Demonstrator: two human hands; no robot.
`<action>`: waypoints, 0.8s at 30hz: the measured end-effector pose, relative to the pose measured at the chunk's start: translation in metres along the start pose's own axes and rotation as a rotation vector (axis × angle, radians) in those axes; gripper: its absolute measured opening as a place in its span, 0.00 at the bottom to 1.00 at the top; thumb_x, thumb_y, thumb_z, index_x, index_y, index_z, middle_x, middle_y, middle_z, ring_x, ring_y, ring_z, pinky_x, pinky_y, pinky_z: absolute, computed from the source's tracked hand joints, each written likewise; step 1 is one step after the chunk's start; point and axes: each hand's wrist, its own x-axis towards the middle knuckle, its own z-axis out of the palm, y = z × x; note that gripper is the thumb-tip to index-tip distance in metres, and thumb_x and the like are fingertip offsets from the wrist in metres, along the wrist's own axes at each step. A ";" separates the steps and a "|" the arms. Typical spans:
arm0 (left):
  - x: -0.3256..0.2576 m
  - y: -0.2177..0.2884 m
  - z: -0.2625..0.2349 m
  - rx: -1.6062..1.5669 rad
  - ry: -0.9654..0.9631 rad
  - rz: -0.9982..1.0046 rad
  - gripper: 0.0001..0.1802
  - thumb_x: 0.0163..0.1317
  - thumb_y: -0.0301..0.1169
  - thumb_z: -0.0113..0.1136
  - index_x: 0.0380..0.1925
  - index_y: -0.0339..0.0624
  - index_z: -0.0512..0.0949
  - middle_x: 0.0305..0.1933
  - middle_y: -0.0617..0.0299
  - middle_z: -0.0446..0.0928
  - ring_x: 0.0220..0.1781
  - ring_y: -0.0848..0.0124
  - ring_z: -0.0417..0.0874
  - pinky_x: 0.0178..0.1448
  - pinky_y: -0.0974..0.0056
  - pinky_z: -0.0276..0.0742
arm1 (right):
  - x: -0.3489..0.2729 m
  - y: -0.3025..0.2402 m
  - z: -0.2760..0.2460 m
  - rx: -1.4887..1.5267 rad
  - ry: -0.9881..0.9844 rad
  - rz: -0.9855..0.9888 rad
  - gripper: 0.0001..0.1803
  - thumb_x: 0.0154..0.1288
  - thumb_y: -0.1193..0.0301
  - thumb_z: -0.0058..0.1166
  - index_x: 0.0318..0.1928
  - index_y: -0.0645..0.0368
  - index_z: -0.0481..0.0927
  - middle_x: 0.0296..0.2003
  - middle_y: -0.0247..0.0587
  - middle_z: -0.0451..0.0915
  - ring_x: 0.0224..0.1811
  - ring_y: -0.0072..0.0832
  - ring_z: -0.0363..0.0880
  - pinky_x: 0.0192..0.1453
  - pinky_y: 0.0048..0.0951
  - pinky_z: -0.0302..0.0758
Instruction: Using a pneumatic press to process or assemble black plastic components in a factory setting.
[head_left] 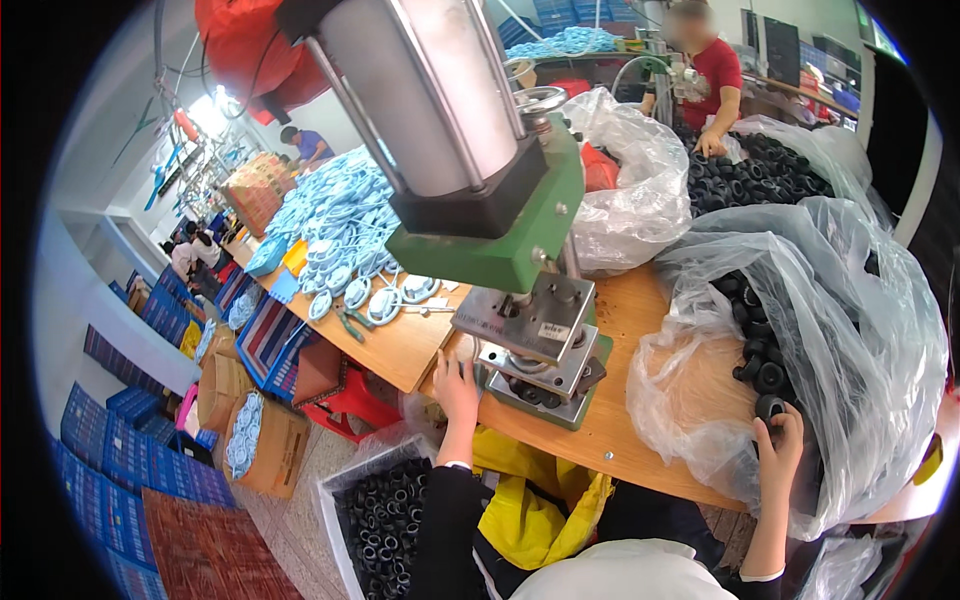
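My right hand (780, 445) pinches a black rubber ring (769, 406) between thumb and fingers, at the near end of a line of similar black parts (752, 320) on a clear plastic bag (680, 390). My left hand (456, 390) is at the table's front edge, fingers stretched out beside the lower left of the press; I see nothing held in it. The press has a green head (500, 240), a grey cylinder (430, 100) and a steel die (530, 320). Black parts (535, 392) show low between the die plates.
A white bin (335, 525) of black rings stands on the floor, left of my legs. Light-blue corded parts (330, 220) pile on the table's left, with pliers (352, 325) nearby. A co-worker in red (712, 85) reaches into a black-part heap (745, 175). Blue crates (130, 450) line the left.
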 end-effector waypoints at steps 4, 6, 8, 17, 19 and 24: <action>-0.010 0.050 -0.024 -0.602 0.288 0.084 0.24 0.61 0.36 0.55 0.54 0.33 0.70 0.60 0.43 0.66 0.61 0.48 0.66 0.62 0.51 0.61 | -0.002 -0.020 0.007 0.314 -0.069 0.134 0.23 0.50 0.82 0.62 0.45 0.61 0.66 0.46 0.38 0.70 0.42 0.22 0.73 0.42 0.21 0.70; -0.022 0.097 -0.062 -0.795 0.173 0.361 0.27 0.55 0.34 0.61 0.54 0.34 0.68 0.57 0.45 0.69 0.61 0.49 0.66 0.64 0.51 0.59 | -0.003 -0.032 0.011 0.301 -0.098 0.127 0.29 0.48 0.82 0.63 0.51 0.61 0.66 0.46 0.38 0.70 0.45 0.22 0.74 0.47 0.21 0.70; -0.023 0.132 -0.079 -0.715 0.028 0.323 0.32 0.47 0.33 0.68 0.53 0.35 0.68 0.56 0.48 0.70 0.60 0.53 0.69 0.62 0.54 0.63 | -0.001 -0.042 0.022 0.331 -0.212 0.087 0.29 0.47 0.83 0.63 0.52 0.63 0.68 0.45 0.38 0.72 0.48 0.24 0.74 0.51 0.22 0.70; -0.008 0.157 -0.064 -0.809 0.219 0.151 0.25 0.44 0.30 0.71 0.43 0.34 0.74 0.44 0.51 0.76 0.49 0.52 0.75 0.54 0.56 0.69 | -0.003 -0.114 0.108 0.479 -0.422 -0.135 0.30 0.45 0.79 0.68 0.51 0.68 0.73 0.46 0.44 0.74 0.47 0.30 0.77 0.54 0.27 0.74; -0.013 0.145 -0.062 -0.616 0.250 0.235 0.25 0.44 0.30 0.71 0.43 0.35 0.75 0.46 0.51 0.76 0.51 0.53 0.74 0.56 0.55 0.67 | -0.001 -0.127 0.130 0.455 -0.429 -0.197 0.30 0.46 0.75 0.69 0.52 0.66 0.74 0.43 0.45 0.78 0.45 0.32 0.79 0.51 0.29 0.75; -0.070 0.075 -0.073 -0.652 0.453 -0.038 0.23 0.46 0.30 0.71 0.42 0.33 0.75 0.44 0.51 0.76 0.51 0.55 0.74 0.58 0.56 0.67 | 0.000 -0.163 0.174 0.357 -0.401 -0.414 0.27 0.47 0.69 0.69 0.49 0.64 0.75 0.39 0.50 0.79 0.40 0.42 0.80 0.44 0.33 0.76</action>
